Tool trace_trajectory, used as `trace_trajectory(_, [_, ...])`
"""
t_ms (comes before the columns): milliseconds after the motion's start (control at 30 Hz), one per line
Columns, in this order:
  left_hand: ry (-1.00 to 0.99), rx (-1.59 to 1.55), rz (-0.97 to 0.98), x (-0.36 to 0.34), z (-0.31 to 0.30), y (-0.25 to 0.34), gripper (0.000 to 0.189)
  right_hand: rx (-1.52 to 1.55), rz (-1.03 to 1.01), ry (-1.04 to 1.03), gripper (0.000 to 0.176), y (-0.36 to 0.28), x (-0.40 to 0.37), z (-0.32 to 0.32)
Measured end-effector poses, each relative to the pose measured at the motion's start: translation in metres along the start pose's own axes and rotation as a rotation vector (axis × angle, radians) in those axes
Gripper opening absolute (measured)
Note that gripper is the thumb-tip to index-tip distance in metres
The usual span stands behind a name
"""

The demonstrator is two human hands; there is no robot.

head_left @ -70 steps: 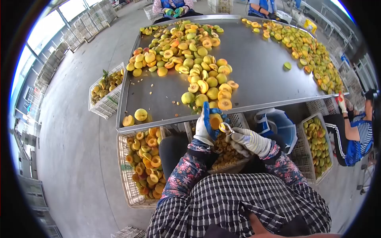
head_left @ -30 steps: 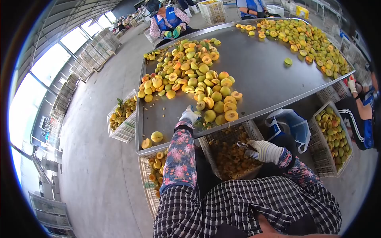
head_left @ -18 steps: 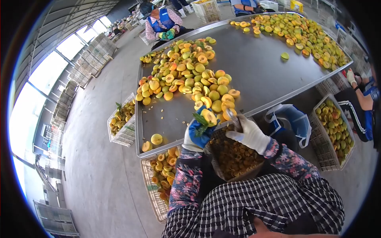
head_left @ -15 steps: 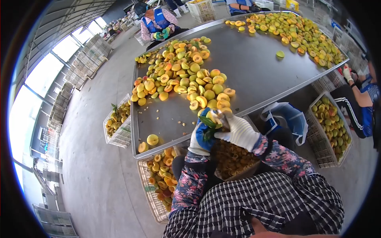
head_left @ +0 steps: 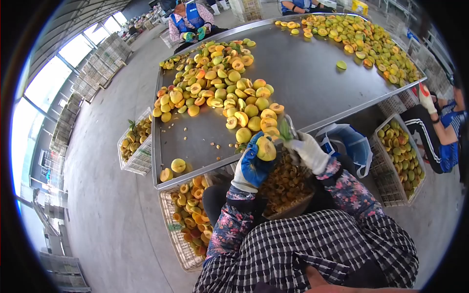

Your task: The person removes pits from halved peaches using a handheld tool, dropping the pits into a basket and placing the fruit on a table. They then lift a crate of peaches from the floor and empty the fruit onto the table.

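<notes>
My left hand (head_left: 253, 168), in a blue-and-white work glove, is closed around a yellow peach (head_left: 266, 148) at the near edge of the metal table (head_left: 312, 83). To its right, my right hand (head_left: 311, 152) in a white glove grips a thin, curved metal tool (head_left: 292, 122), blurred by motion. Green leaves (head_left: 285, 130) show beside the tool, just above the peach. Whole and halved peaches (head_left: 229, 90) are heaped on the table directly beyond my hands. Below them, between my knees, a container (head_left: 286, 188) holds brownish peach scraps.
Crates of peach halves (head_left: 191, 210) and peaches (head_left: 398, 151) stand at left and right. Another crate (head_left: 139, 141) sits by the table's left side. A blue-and-white bag (head_left: 347, 146) hangs near the right edge. Co-workers (head_left: 193, 22) sit around the table; a second peach pile (head_left: 361, 44) lies far right.
My right hand has drawn away from my left, toward the right. The leaves have left my left hand and now show by the metal tool. The peach in my left hand is more exposed.
</notes>
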State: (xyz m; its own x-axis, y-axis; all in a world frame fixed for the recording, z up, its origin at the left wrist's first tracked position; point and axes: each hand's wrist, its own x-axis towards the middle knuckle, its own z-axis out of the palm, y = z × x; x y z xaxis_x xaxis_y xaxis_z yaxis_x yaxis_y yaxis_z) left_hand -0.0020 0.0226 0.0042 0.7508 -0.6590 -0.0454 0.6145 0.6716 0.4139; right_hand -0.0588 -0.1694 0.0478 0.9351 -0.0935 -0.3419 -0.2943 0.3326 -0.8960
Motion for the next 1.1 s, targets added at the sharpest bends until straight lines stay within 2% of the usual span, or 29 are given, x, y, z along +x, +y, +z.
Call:
trace_trajectory(33, [0.016, 0.033, 0.026, -0.003, -0.002, 0.005, 0.053, -0.349, -0.014, -0.085, 0.036, -0.001, 0.0, -0.02])
trace_trajectory(100, [0.048, 0.174, 0.023, -0.009, -0.017, 0.009, 0.052, -0.818, -0.348, -0.15, 0.052, 0.01, -0.005, -0.038])
trace_trajectory(200, [0.129, 0.339, -0.023, -0.01, -0.03, 0.001, 0.054, -0.363, -0.187, -0.201, 0.061, 0.025, -0.006, -0.045])
trace_trajectory(233, [0.141, 0.302, -0.082, -0.009, -0.026, -0.007, 0.056, -0.322, -0.204, -0.226, 0.062, 0.029, -0.005, -0.043])
trace_trajectory(300, [-0.028, 0.315, -0.171, 0.002, -0.042, -0.024, 0.056, -0.236, -0.236, -0.28, 0.065, 0.035, -0.002, -0.038])
trace_trajectory(367, [-0.03, 0.271, -0.227, 0.006, -0.027, -0.032, 0.055, -0.214, -0.09, -0.34, 0.061, 0.036, 0.004, -0.046])
trace_trajectory(400, [-0.023, 0.39, -0.209, 0.008, -0.021, -0.033, 0.053, -0.184, -0.047, -0.354, 0.059, 0.035, 0.007, -0.05])
trace_trajectory(467, [-0.174, 1.043, 0.093, 0.016, -0.02, -0.03, 0.049, -0.019, 0.002, -0.38, 0.051, 0.037, 0.007, -0.052])
trace_trajectory(500, [-0.341, 1.563, 0.399, 0.021, -0.022, -0.025, 0.047, 0.042, 0.002, -0.379, 0.05, 0.033, 0.002, -0.048])
trace_trajectory(567, [-0.466, 1.848, 0.513, 0.032, -0.022, -0.022, 0.042, 0.164, 0.0, -0.37, 0.048, 0.026, -0.003, -0.043])
trace_trajectory(633, [-0.356, 1.395, 0.104, 0.038, 0.0, -0.013, 0.037, 0.247, -0.035, -0.325, 0.049, 0.035, 0.001, -0.043])
trace_trajectory(667, [-0.512, 2.065, 0.539, 0.055, -0.041, -0.009, 0.036, 0.307, -0.034, -0.303, 0.049, 0.045, 0.006, -0.046])
trace_trajectory(700, [-0.227, 1.73, 0.002, 0.055, -0.001, 0.011, 0.039, 0.368, -0.033, -0.28, 0.049, 0.05, 0.01, -0.051])
trace_trajectory(733, [0.194, 1.34, -0.327, 0.055, 0.04, 0.032, 0.043, 0.368, 0.061, -0.202, 0.046, 0.043, 0.004, -0.056])
trace_trajectory(767, [0.228, 1.214, -0.146, 0.069, -0.004, 0.034, 0.045, 0.396, 0.039, -0.182, 0.046, 0.036, 0.0, -0.057])
trace_trajectory(800, [0.283, 1.595, -0.127, 0.067, 0.009, 0.056, 0.051, 0.426, 0.019, -0.16, 0.045, 0.027, -0.002, -0.056])
trace_trajectory(833, [0.361, 2.027, -0.092, 0.077, -0.029, 0.069, 0.075, 0.458, 0.002, -0.137, 0.045, 0.023, -0.002, -0.055])
trace_trajectory(900, [0.487, 2.187, -0.372, 0.083, -0.023, 0.076, 0.098, 0.452, 0.001, -0.091, 0.045, 0.026, 0.002, -0.056])
trace_trajectory(1000, [0.378, 2.276, -0.504, 0.101, -0.034, 0.059, 0.113, 0.337, 0.028, -0.113, 0.045, 0.019, 0.001, -0.06])
trace_trajectory(1100, [0.412, 2.353, -0.523, 0.119, -0.032, 0.044, 0.116, 0.307, 0.016, -0.16, 0.048, 0.018, -0.003, -0.062])
